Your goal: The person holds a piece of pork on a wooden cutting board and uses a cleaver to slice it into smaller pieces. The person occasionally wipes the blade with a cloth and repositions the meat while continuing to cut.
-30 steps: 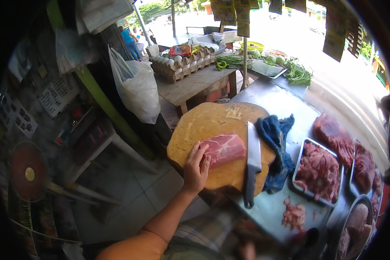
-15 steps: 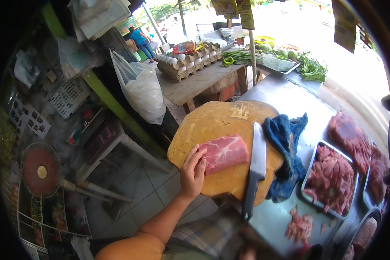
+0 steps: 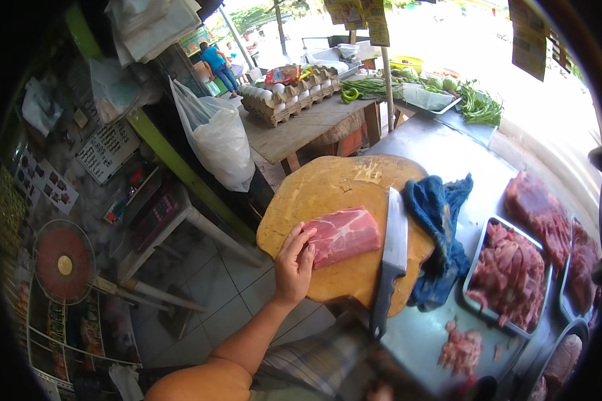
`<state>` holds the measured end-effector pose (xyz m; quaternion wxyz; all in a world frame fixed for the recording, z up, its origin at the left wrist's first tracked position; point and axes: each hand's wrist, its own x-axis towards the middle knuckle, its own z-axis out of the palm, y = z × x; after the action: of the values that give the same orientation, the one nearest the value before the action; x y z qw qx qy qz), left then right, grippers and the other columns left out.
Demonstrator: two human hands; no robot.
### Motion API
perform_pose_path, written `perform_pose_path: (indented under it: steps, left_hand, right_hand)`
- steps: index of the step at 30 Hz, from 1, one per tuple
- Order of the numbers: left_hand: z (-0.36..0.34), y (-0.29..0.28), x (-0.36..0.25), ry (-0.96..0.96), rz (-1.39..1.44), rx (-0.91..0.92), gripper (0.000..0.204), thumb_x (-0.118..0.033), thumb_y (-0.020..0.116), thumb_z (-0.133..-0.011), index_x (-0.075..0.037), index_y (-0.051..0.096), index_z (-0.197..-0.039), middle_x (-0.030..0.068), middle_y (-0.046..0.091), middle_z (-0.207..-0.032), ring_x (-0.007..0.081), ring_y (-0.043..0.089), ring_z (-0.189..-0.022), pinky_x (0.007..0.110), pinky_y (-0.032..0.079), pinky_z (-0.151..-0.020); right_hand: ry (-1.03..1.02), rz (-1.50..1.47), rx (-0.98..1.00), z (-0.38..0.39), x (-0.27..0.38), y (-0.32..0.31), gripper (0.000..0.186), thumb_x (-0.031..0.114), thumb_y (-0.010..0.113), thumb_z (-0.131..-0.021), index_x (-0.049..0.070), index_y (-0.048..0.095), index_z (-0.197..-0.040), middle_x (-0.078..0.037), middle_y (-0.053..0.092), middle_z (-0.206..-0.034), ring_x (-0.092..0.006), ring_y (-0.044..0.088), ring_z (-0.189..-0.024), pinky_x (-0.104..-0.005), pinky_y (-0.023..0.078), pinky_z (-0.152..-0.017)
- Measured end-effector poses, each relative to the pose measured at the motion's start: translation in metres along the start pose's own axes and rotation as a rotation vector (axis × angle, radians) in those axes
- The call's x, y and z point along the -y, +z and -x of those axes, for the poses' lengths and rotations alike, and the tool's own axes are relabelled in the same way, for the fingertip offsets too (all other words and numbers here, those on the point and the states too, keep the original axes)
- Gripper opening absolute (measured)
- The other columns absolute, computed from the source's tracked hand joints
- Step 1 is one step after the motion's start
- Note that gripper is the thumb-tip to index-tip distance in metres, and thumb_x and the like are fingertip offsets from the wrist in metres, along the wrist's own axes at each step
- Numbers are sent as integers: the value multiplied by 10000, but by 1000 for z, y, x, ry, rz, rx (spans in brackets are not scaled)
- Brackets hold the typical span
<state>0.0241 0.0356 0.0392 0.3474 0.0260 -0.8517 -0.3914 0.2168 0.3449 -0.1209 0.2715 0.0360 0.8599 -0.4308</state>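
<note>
Pink meat (image 3: 346, 237) against unclenched left hand (image 3: 293, 264)

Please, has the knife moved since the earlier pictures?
No. Judged against the chopping board, the knife lies in the same place, near the board's right edge.

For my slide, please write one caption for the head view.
Left hand resting on a marbled raw meat piece, wooden chopping board beneath, black-handled knife and blue cloth to its right.

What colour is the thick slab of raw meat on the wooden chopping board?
The slab is pinkish red with whitish streaks; see the head view.
</note>
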Motion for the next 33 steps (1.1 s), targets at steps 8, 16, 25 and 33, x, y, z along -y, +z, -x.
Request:
perform_pose_path:
  steps: [8,16,25,33]
  left_hand:
    - [1,1,4,12,11,-11,263,-28,584,-940,-10,664,-1189,265,587,-1328,369,616,-1180,388,486,-986]
    - [1,2,5,7,24,-19,249,-47,585,-945,-7,668,-1176,270,596,-1309,373,623,-1163,392,487,-984]
    - [0,2,5,10,21,-11,256,-38,580,-940,-7,668,-1179,269,594,-1315,371,613,-1183,393,481,-995]
    - [0,1,5,6,26,-3,259,-39,577,-943,-3,665,-1183,271,592,-1317,367,600,-1206,393,470,-1008]
  right_hand:
    - [41,-18,16,3,6,-3,295,162,630,-904,-10,682,-1138,-278,689,-1057,-428,660,-1009,-456,512,-880]
    - [40,-25,36,3,2,-3,315,157,640,-893,-22,672,-1150,-277,691,-1073,-422,666,-1004,-445,513,-878]
    - [68,-71,48,4,7,-5,335,166,655,-891,-28,674,-1163,-272,699,-1061,-380,689,-991,-421,522,-870]
    - [76,-60,73,3,12,-10,334,168,655,-894,-38,676,-1155,-282,694,-1068,-384,687,-1004,-419,522,-877]
